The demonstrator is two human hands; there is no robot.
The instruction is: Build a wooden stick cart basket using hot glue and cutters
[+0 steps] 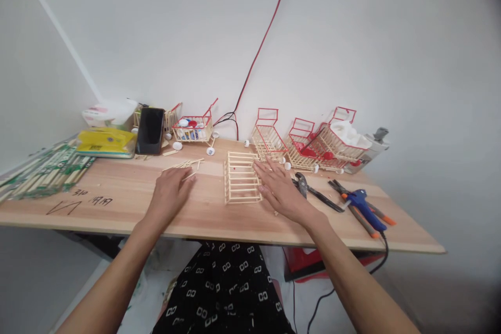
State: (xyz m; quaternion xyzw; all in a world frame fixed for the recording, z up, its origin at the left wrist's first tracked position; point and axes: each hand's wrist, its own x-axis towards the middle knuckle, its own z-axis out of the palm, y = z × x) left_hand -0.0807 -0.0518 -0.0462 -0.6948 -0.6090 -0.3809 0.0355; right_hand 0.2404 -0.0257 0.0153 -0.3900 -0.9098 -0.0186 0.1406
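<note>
My left hand (pixel 170 191) rests palm down on the wooden table (pixel 129 203), its fingers lying over a thin wooden stick near a small scatter of loose sticks (pixel 187 164). My right hand (pixel 278 188) lies flat with fingers spread, touching the right edge of a pale stick-built frame (pixel 239 183) that lies on the table between both hands. Neither hand clearly grips anything.
Several red-trimmed stick carts (pixel 313 141) line the wall, one cart (pixel 193 128) holding bottle caps. Pliers (pixel 313 192), a blue glue gun (pixel 365 207) and orange-handled cutters lie at the right. A phone (pixel 150 130), a yellow pack (pixel 106 142) and chopstick packets (pixel 43 169) sit at the left.
</note>
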